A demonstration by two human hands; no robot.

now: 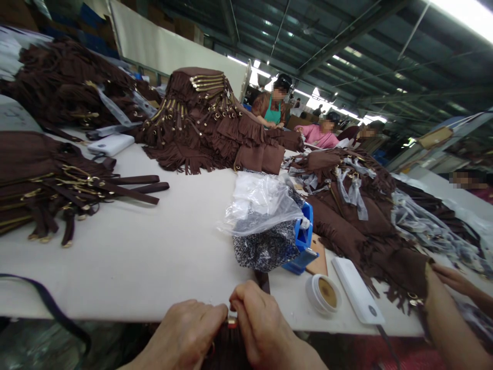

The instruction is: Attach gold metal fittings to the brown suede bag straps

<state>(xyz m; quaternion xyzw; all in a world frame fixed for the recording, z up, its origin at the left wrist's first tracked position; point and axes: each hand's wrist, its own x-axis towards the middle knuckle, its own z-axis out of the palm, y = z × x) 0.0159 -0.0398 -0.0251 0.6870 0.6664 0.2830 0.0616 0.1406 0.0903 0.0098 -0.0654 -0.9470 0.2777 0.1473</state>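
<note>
At the table's front edge my left hand [188,329] and my right hand [262,321] are close together, both with curled fingers. Between their fingertips shows a small pale and red piece [232,319], too small to name. Dark brown material hangs below it, and a dark strap [262,281] lies just behind my right hand. What each hand grips is mostly hidden by the fingers. Beyond the hands, a clear plastic bag [262,205] lies over a black-and-white patterned bundle [265,249], beside a blue tape dispenser [304,231].
Fringed brown bags with gold zippers are heaped on the white table [173,246]. An open round tub [326,294] and a white power bank [358,290] lie right. Another person's arms [454,318] reach in at far right. A black strap [50,303] crosses the left edge.
</note>
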